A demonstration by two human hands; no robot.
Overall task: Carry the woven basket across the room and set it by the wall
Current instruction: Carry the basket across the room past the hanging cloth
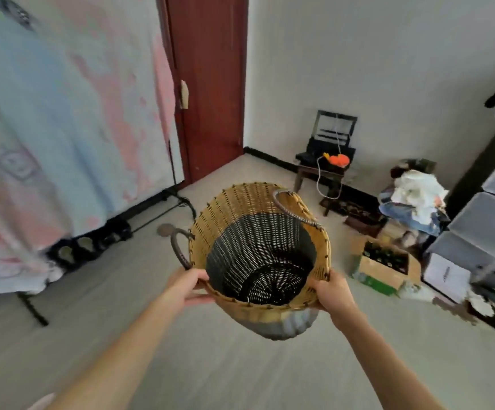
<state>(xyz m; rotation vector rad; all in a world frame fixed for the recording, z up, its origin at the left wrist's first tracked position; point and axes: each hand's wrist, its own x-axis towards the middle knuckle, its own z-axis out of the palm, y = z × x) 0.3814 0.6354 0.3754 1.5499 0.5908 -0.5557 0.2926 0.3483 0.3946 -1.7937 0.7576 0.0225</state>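
You have the woven basket (259,250) lifted off the floor (210,365), left hand (188,287) and right hand (333,292) each clamped on its rim; reaching the wall (358,69) and setting down remain.

- A lived-in room of a home, with a pale floor (240,365) and plain white walls (373,69).
- A dark red wooden door (210,84) stands in the corner.
- A large pastel patterned cloth (62,113) hangs on the left.
- A small dark stool (320,173) by the wall carries odds and ends.
- A heap of clothes (414,196), an open cardboard box (385,267) of bottles and grey storage cubes (485,220) crowd the right side.
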